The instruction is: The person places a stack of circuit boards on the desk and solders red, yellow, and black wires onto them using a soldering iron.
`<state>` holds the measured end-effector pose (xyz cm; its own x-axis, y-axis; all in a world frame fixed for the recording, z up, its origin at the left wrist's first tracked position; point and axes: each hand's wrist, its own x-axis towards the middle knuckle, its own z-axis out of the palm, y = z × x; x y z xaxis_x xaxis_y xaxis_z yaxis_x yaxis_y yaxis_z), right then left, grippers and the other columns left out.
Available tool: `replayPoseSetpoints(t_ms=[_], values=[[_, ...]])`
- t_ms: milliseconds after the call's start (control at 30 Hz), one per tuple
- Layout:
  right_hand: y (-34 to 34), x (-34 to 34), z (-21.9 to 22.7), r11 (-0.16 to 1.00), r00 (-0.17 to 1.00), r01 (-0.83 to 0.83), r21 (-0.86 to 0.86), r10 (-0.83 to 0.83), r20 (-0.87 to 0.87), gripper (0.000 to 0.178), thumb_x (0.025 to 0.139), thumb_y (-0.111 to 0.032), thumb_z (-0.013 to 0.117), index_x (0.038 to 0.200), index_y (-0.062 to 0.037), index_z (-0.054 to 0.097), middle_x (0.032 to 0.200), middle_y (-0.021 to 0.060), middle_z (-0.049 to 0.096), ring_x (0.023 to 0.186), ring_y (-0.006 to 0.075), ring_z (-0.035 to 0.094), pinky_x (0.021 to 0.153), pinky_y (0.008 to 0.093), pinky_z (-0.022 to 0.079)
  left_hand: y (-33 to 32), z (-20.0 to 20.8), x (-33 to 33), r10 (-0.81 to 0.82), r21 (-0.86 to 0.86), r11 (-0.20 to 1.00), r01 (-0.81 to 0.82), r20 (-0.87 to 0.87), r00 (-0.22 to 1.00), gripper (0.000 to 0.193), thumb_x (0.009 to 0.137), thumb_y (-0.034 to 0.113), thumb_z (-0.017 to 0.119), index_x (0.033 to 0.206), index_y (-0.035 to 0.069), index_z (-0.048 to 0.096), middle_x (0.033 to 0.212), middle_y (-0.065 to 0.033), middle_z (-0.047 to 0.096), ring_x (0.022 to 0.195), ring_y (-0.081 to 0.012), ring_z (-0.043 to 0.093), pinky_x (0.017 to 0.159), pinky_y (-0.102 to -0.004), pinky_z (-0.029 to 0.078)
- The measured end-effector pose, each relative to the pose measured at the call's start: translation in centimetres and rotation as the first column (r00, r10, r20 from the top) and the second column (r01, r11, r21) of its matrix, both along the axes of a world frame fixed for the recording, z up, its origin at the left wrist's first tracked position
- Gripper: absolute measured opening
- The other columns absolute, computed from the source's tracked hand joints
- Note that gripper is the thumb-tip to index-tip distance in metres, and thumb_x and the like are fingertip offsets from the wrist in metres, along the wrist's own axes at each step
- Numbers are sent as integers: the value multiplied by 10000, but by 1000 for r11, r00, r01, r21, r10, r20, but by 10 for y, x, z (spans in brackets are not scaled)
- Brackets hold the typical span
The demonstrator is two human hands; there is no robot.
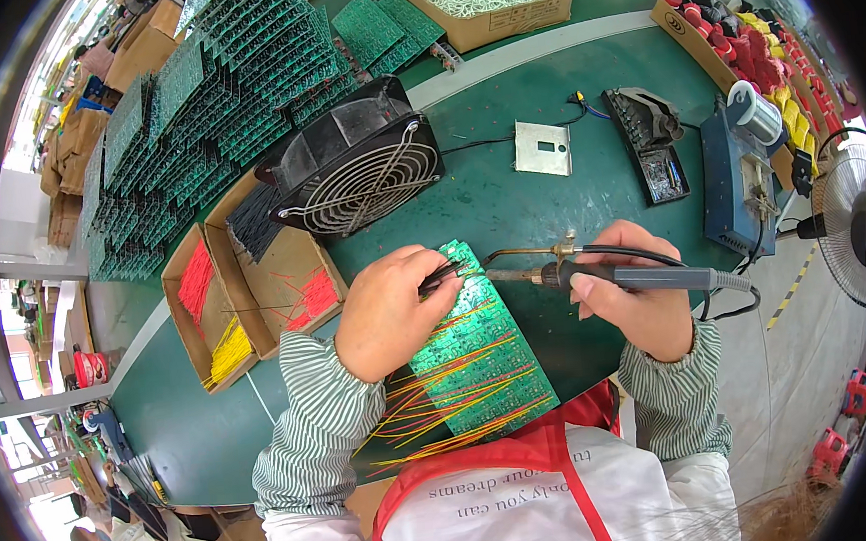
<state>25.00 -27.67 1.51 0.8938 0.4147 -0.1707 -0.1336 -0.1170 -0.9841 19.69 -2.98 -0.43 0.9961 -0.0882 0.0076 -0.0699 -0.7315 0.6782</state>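
Observation:
A green circuit board panel (492, 351) lies at the table's front edge, with red and yellow wires (408, 421) running off its left side. My left hand (391, 313) rests over the panel's upper left, its thumb and fingers pinched on thin black wires (437, 278). In my right hand (643, 297) is a soldering iron (671, 277) with a thin brass solder-feed tube (531, 252) above its shaft. The iron points left, its tip by the board's upper edge close to the black wires. Whether the tip touches the board I cannot tell.
A black fan (362, 166) and cardboard trays of wires (256, 291) stand at left, before stacked circuit boards (234, 94). A metal plate (543, 149), an iron stand (648, 143) and a blue soldering station (735, 183) with a solder spool (756, 114) are farther right.

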Motion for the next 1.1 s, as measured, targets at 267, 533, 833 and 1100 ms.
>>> replayPoseSetpoints(t_ms=[267, 533, 833, 1100], values=[[-7, -7, 8, 999, 1000, 13, 30, -13, 9, 190, 736, -51, 717, 828, 22, 568, 710, 49, 637, 629, 70, 586, 548, 218, 465, -1, 1, -2, 2, 1, 1000, -2, 11, 1000, 189, 790, 152, 665, 842, -24, 621, 762, -140, 589, 672, -290, 588, 600, -358, 459], [-17, -23, 8, 1000, 996, -21, -13, 22, 85, 206, 706, -89, 732, 835, 7, 603, 696, 37, 639, 628, 57, 571, 557, 215, 456, 29, 32, -42, 181, 257, 938, -232, 207, 961, 109, 782, 77, 664, 844, -4, 623, 758, -120, 585, 659, -265, 582, 587, -334, 458], [5, -42, 1, 988, 980, -153, 9, 151, 128, 190, 730, -84, 731, 841, -4, 600, 685, 36, 634, 590, 55, 569, 534, 219, 458, 12, 20, -84, 183, 26, 983, -182, -37, 982, 143, 772, 71, 688, 851, -24, 615, 751, -118, 593, 649, -234, 581, 590, -312, 454], [23, -49, -7, 985, 975, -166, -38, 169, 141, 202, 730, -132, 734, 828, -5, 610, 652, 37, 615, 578, 58, 567, 528, 222, 453, 21, 9, -82, 132, 6, 991, -132, -68, 989, 165, 792, 130, 676, 856, -9, 615, 750, -123, 603, 629, -259, 583, 575, -340, 457]])
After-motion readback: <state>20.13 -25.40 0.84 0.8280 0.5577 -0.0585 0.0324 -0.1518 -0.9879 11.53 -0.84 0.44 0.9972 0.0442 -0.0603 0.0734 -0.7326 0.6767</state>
